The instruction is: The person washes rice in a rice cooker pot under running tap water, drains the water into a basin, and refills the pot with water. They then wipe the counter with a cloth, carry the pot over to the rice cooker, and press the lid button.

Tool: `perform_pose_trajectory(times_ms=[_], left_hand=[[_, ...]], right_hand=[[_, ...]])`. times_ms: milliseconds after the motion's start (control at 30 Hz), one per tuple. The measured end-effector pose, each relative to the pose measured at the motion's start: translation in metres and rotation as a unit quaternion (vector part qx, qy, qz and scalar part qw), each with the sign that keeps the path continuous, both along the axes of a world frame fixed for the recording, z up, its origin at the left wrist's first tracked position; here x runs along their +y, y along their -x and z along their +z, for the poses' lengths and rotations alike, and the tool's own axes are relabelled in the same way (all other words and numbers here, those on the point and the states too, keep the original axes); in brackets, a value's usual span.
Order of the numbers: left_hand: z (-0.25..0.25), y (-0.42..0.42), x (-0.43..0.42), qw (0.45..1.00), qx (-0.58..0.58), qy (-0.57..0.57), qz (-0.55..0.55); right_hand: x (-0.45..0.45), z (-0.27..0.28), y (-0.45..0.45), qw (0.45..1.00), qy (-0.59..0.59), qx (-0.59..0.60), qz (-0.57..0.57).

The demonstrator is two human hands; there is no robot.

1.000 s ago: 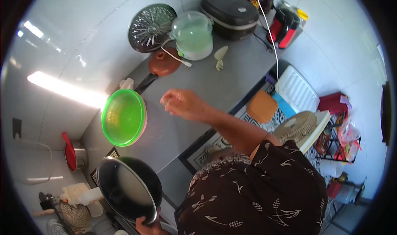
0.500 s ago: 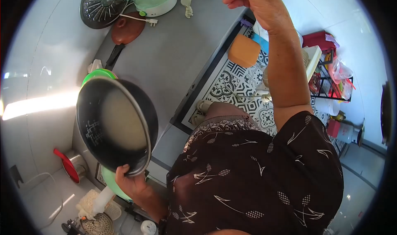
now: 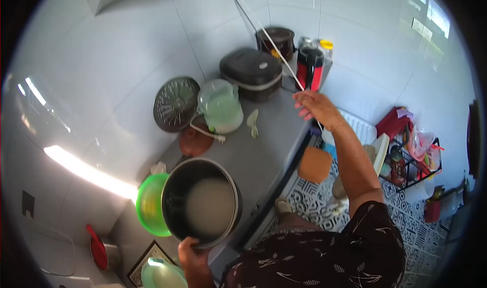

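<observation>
My left hand (image 3: pixel 194 255) grips the near rim of a dark rice cooker pot (image 3: pixel 172 202), its thumb over the edge. Cloudy whitish contents (image 3: pixel 209 207) lie in the pot, which is tipped so its inside faces me. My right hand (image 3: pixel 317 108) is stretched out past the counter's front edge, its fingers bent around a white cord (image 3: pixel 269 37). The cord runs from the wall socket and bends at the fingers, which partly hide it. Beyond this hand stands a red and black kettle (image 3: pixel 309 70); a dark rice cooker (image 3: pixel 251 72) with its lid down is to the left.
A green bowl (image 3: pixel 150 212) is beside the pot. Along the wall are a steamer (image 3: pixel 220 105), a dark round lid (image 3: pixel 175 105) and a brown pan (image 3: pixel 195 141). A white spoon (image 3: pixel 252 123) lies on the counter (image 3: pixel 274 141). An orange stool (image 3: pixel 314 164) stands on the patterned floor.
My view has swung up toward the back wall, bringing the rice cooker, kettle and cord into sight. The pot now appears lower and farther right, still in my left hand. My right hand is at the cord.
</observation>
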State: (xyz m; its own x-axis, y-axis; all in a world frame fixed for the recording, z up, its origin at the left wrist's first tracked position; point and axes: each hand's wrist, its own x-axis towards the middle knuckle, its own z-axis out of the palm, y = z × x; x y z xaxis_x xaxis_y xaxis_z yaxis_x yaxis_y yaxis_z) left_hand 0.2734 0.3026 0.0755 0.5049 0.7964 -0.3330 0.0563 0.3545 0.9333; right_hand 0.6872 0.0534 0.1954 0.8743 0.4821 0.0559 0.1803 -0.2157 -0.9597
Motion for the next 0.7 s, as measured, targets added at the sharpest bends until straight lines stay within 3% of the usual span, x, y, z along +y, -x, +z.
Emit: perform_pose_trajectory(times_ms=[200,233,267,300,367,433,500,600,700], left_hand=[[0.028,-0.046,0.007,0.986,-0.089,0.139,0.006],[0.026,-0.055,0.012,0.977,-0.087,0.197,-0.011],[0.035,-0.067,0.006,0.971,-0.094,0.217,0.039],[0.041,-0.081,0.003,0.971,-0.095,0.213,0.043],[0.050,-0.100,0.001,0.971,-0.091,0.206,0.082],[0.021,-0.098,0.021,0.968,-0.058,0.214,0.116],[0.052,-0.130,0.006,0.965,-0.081,0.214,0.125],[0.042,-0.140,0.019,0.962,-0.068,0.205,0.169],[0.069,-0.178,0.009,0.961,-0.072,0.188,0.190]], right_hand=[[0.047,-0.047,-0.122,0.998,0.061,-0.011,-0.030],[0.061,-0.078,-0.164,0.973,0.090,-0.211,0.001],[0.072,-0.076,-0.182,0.907,0.112,-0.405,0.031],[0.079,-0.074,-0.199,0.907,0.107,-0.405,0.034],[0.097,-0.074,-0.219,0.942,0.190,-0.275,-0.025],[0.113,-0.088,-0.254,0.933,0.195,-0.299,-0.034],[0.123,-0.102,-0.283,0.877,0.225,-0.425,0.000],[0.134,-0.100,-0.293,0.892,0.222,-0.391,-0.045],[0.142,-0.110,-0.313,0.877,0.248,-0.410,-0.039]])
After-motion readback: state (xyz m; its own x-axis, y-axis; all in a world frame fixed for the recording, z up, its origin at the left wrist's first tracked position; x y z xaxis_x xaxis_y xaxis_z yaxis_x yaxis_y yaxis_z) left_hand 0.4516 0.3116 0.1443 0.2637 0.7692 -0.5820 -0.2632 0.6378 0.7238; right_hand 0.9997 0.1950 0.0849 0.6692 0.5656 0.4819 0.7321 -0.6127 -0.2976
